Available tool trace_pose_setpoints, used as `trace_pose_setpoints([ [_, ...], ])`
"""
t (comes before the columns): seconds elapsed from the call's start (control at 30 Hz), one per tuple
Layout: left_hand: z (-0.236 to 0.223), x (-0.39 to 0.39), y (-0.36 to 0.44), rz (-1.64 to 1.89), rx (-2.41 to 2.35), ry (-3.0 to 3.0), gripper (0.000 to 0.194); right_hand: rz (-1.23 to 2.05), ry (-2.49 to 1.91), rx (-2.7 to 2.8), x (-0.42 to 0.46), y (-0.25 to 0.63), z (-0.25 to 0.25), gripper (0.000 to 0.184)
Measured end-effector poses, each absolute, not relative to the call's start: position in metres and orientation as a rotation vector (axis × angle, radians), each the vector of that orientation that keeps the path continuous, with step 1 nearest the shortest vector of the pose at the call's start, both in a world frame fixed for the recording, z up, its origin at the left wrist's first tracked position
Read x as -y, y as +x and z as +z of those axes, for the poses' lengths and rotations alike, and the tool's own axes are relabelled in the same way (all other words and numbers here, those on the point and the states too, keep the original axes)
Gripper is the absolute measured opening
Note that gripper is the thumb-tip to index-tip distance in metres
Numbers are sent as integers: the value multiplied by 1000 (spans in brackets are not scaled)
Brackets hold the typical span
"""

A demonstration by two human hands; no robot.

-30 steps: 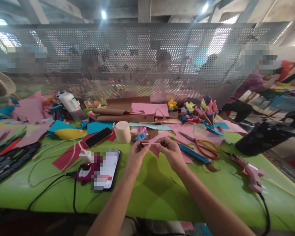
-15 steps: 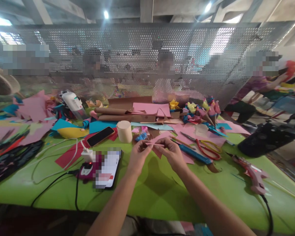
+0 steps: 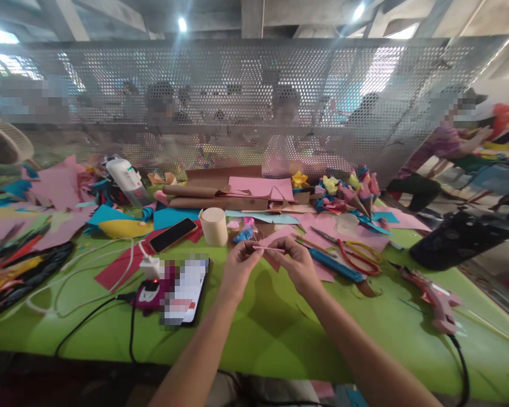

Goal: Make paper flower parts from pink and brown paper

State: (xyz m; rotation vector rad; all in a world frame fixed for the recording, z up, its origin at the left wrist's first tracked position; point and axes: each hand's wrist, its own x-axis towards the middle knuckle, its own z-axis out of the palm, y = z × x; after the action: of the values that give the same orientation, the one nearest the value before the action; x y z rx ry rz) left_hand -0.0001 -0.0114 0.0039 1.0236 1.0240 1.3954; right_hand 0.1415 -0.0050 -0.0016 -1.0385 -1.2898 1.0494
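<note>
A thin, narrow pink paper strip (image 3: 268,249) is stretched level between my two hands, seen nearly edge-on. My left hand (image 3: 241,267) pinches its left end between thumb and fingers. The right end is pinched by my right hand (image 3: 297,261) in the same way. Both hands are held above the green tabletop (image 3: 275,333). Just behind them lie a crumpled blue piece (image 3: 242,235) and some pink paper (image 3: 283,233). A blue-handled cutter (image 3: 337,265) and red-handled scissors (image 3: 356,259) rest to the right of my right hand.
A pink glue gun (image 3: 439,302) with a black cable lies at right. Left of my hands are a lit phone (image 3: 189,291), a power socket (image 3: 152,291), a dark phone (image 3: 173,235) and a beige roll (image 3: 214,227). Paper flowers (image 3: 365,189) and brown sheets (image 3: 199,192) line the back.
My hands and the pink strip stay almost still. At the far left, the black pouch has shifted or opened, showing yellow inside, and the white cable has moved left.
</note>
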Motion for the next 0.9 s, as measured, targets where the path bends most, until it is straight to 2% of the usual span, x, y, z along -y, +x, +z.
trace_pose_setpoints([
  [0.73, -3, 8, -3, 1386, -980, 1005, 22, 1077, -1037, 1273, 8, 140, 3, 32],
  [0.9, -5, 7, -4, 1389, -994, 1010, 22, 1052, -1022, 1292, 5, 143, 1, 27],
])
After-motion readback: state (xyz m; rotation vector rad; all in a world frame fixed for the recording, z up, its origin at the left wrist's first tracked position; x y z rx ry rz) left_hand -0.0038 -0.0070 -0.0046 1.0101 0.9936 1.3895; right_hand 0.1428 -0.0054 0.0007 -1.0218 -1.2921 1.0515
